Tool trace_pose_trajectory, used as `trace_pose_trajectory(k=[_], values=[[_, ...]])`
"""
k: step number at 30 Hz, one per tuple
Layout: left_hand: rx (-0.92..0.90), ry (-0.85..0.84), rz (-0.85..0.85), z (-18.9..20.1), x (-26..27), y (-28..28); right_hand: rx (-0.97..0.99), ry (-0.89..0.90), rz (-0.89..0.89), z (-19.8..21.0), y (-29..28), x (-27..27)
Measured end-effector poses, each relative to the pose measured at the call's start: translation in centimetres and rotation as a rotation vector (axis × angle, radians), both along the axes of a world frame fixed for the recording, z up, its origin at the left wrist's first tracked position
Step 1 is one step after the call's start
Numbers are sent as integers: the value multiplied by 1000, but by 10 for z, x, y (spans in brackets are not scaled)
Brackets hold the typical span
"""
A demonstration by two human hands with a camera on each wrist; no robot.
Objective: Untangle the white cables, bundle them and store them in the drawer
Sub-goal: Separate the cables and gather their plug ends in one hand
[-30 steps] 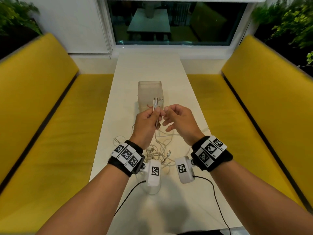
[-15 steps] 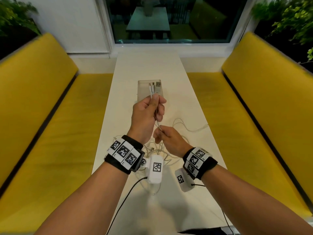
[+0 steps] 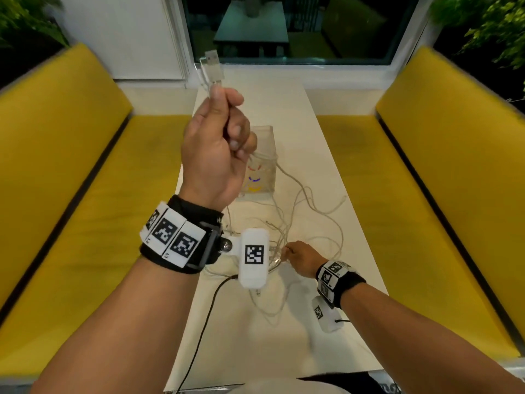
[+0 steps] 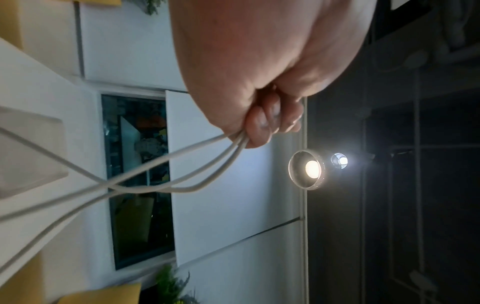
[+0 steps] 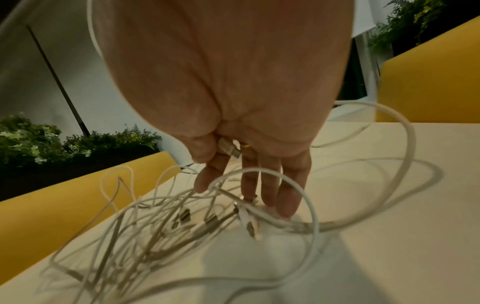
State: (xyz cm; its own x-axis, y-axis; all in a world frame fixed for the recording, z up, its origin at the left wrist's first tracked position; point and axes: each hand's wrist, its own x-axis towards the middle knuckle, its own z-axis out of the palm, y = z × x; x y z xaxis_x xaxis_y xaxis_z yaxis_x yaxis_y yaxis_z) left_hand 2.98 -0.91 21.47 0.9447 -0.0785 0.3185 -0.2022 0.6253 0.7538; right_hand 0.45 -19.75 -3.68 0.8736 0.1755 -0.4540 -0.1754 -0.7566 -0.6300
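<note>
The left hand (image 3: 216,149) is raised high above the tabletop (image 3: 326,172), fingers curled tight around several white cables (image 3: 301,223) at their plug ends; a USB plug (image 3: 211,66) sticks up out of the fist, with a second, slimmer connector just beside it. In the left wrist view the clenched fingers (image 4: 262,123) hold three cable strands (image 4: 166,162) that run down and away from the fist, crossing one another below it.

The right hand (image 3: 301,258) is low, at the near right side of the tangle lying on the tabletop. In the right wrist view its fingers (image 5: 285,197) point down, mostly straight, with the tips touching the tabletop among the loops, while the thumb and forefinger pinch a small connector (image 5: 230,149) near the palm. A wide white loop (image 5: 293,185) arches in front of the fingers, and more plugs lie loose in the heap (image 5: 187,218) just beyond them.

The rest of the cables sprawl across the middle of the tabletop, between the two hands, with loops trailing to the right. A small clear drawer box (image 3: 262,157) stands on the tabletop beyond the tangle, partly behind the left hand. Yellow benches (image 3: 71,155) run along both sides
</note>
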Motion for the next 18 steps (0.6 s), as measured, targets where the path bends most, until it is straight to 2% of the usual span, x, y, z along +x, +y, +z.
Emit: trace_pose_trajectory(k=[5,9,13,18], values=[[210,13,167,-18,12,2,107,-116,-85,20,-1,5],[262,102,214,-50,17,1,225,-183,-176,52,-8,17],[253,120,228,-61,19,3,183,-308,-277,65,-34,34],[208,155,219,-63,21,7,64,-252,-485,54,-65,44]])
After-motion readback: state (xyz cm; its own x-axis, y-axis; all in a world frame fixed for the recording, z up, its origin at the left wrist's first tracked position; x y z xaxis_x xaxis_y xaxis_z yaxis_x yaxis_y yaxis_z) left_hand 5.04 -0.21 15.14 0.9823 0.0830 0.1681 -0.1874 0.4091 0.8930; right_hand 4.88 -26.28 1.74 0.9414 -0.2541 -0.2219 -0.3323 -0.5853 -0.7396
